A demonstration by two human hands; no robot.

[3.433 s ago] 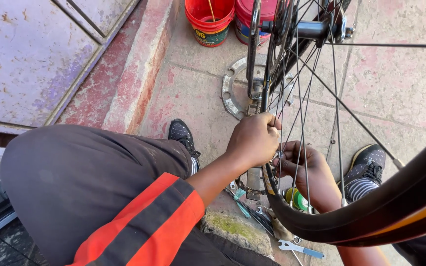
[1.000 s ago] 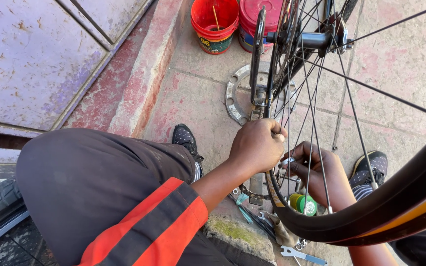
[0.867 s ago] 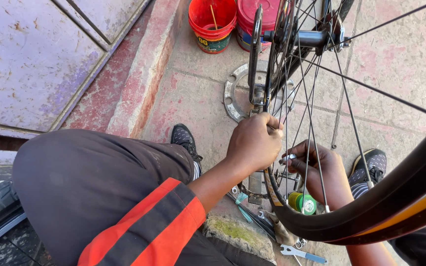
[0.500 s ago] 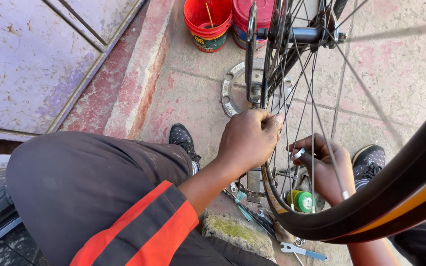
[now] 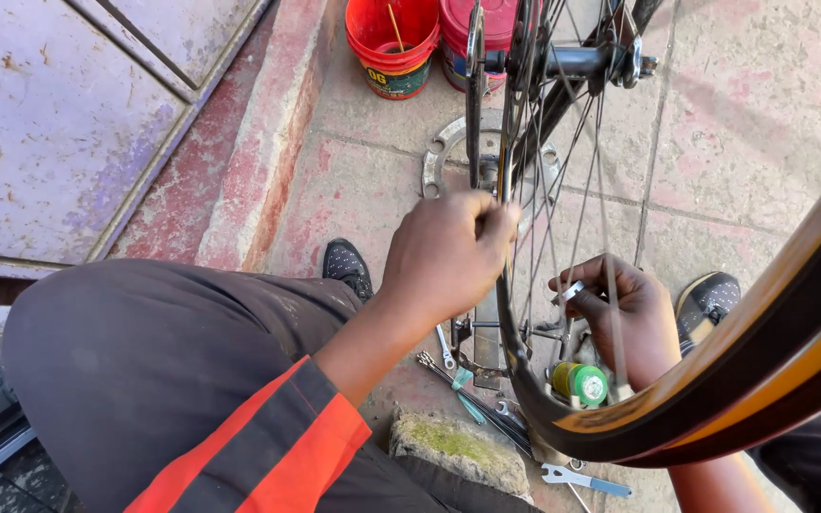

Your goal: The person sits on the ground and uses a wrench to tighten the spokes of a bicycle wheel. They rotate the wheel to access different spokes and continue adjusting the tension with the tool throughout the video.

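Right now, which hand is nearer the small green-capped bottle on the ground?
Right. The right hand sits just above the small green-capped bottle, inside the spokes; the left hand is further up-left at the rim.

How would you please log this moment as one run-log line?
left hand: on spokes | right hand: holds small metal tool at spoke | wheel: upright

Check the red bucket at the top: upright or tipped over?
Upright. The red bucket stands on the paving with its open mouth facing up, and a thin stick leans inside it. Its contents cannot be told.
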